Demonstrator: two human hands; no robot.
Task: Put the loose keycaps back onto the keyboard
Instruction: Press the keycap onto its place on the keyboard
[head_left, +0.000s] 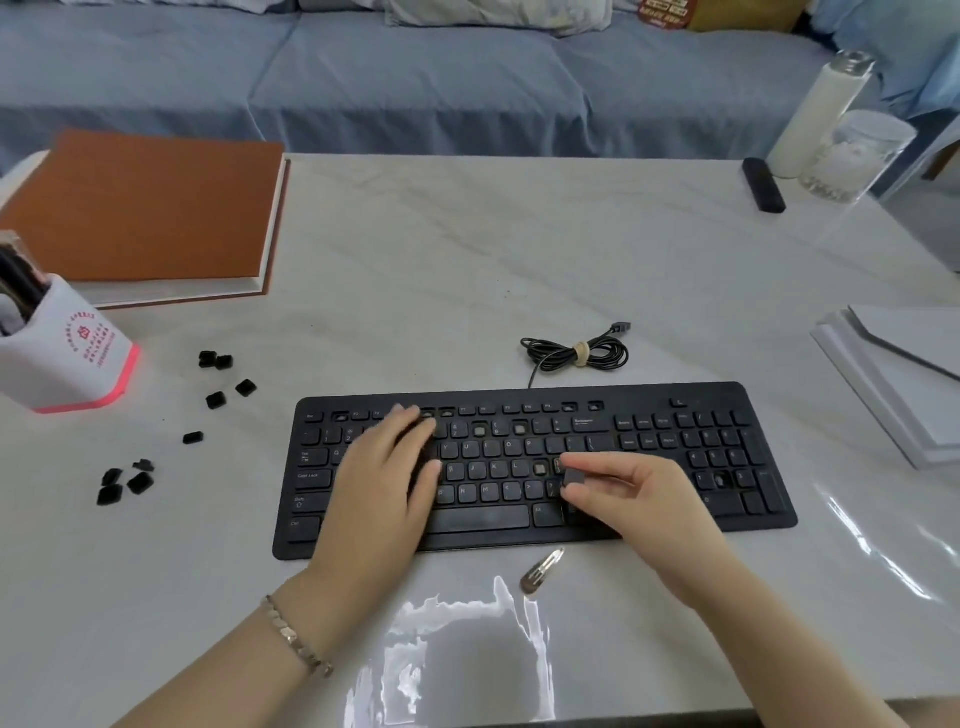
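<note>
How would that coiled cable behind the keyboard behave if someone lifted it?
The cable is probably floppy, but the tie round its middle should keep the loops together. It looks thin, so likely light. One end runs to the keyboard, so it may tug there.

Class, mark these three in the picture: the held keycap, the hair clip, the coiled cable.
held keycap (573, 476), head view, its dark top face.
hair clip (543, 570), head view, middle of its metal body.
coiled cable (581, 354), head view, the pale tie binding it.
</note>
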